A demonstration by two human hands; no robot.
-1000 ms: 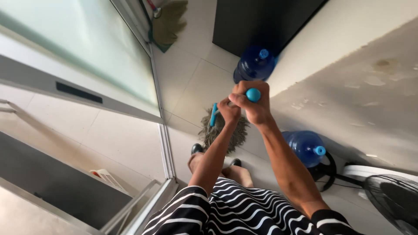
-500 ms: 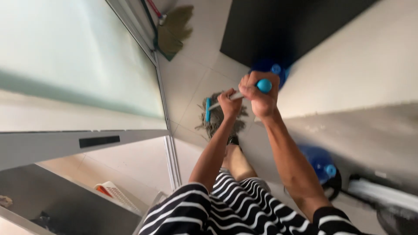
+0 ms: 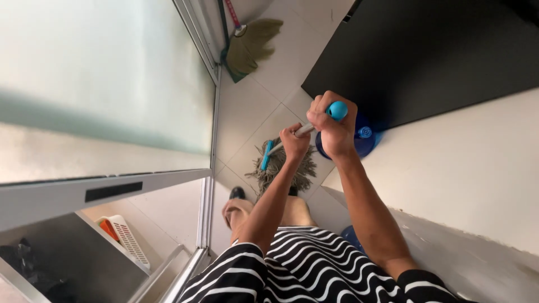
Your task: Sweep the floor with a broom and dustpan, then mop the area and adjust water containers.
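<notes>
I look straight down at a string mop (image 3: 279,164) with a grey, shaggy head resting on the tiled floor by my feet. Its thin metal handle ends in a round blue cap. My right hand (image 3: 331,128) is wrapped around the top of the handle just under that cap. My left hand (image 3: 295,143) grips the handle a little lower, closer to the mop head. Both arms reach forward from my black-and-white striped shirt.
A large blue water bottle (image 3: 359,140) stands behind my right hand, another blue one (image 3: 351,235) near my right leg. A green broom (image 3: 247,45) leans by a frosted glass sliding door (image 3: 112,84). A white wall (image 3: 466,168) and dark cabinet (image 3: 426,50) close the right side.
The view has swung so that the glass door fills more of the left side and the dark cabinet more of the top. Both hands stay on the mop handle, which has shifted slightly.
</notes>
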